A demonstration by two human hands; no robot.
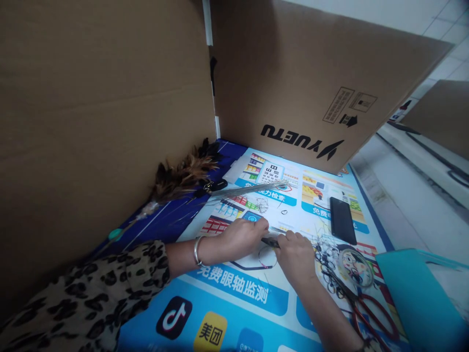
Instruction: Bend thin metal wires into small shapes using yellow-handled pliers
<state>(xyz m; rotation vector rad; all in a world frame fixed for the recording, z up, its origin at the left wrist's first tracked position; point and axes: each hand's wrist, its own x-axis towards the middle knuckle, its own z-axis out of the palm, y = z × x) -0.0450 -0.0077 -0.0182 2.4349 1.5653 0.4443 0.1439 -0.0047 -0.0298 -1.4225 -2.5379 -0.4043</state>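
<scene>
My left hand (238,238), a silver bangle at its wrist, is closed in a pinch at the middle of the printed mat (183,283). Thin wire shows by its fingertips, though the exact grip is hidden. Wrapped round the handles of small dark pliers (270,242) is my right hand (297,258); the jaws point left, close to the left fingertips. A thin wire loop (275,264) with a reddish part hangs or lies just below the jaws; I cannot tell which. Beyond the hands lies a bundle of straight silvery wires (252,188).
Small dark rings and wire pieces (324,256) lie right of my right hand, with red-handled scissors (377,318), a round cartoon-printed item (355,266) and a black phone (342,220). A feather duster (183,171) lies left, along tall cardboard walls (293,83). A teal item (417,293) is at right.
</scene>
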